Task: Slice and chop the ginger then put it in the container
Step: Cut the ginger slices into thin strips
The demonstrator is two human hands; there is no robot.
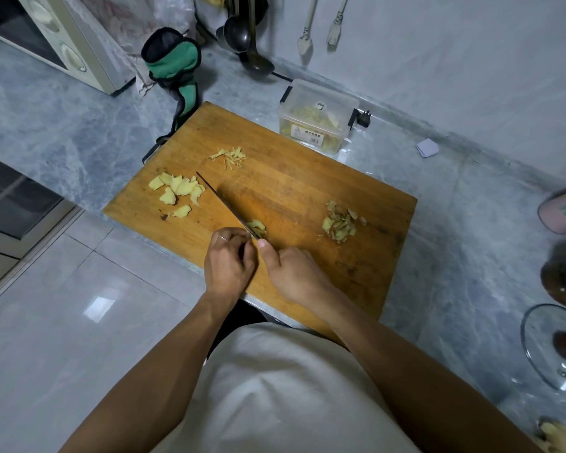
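Chopping ginger on a rectangular wooden cutting board, both forearms reaching forward over the near edge.

Head view: the left hand curls its fingers round the handle of a thin dark-bladed knife, whose blade runs up and away to the left. The right hand lies knuckles-up just beside it, thumb extended toward a small clump of yellow ginger pieces against the blade; whether its other fingers grip anything I cannot tell. Pale ginger slices lie beyond the left hand, and a clear rectangular plastic container stands well beyond both hands.
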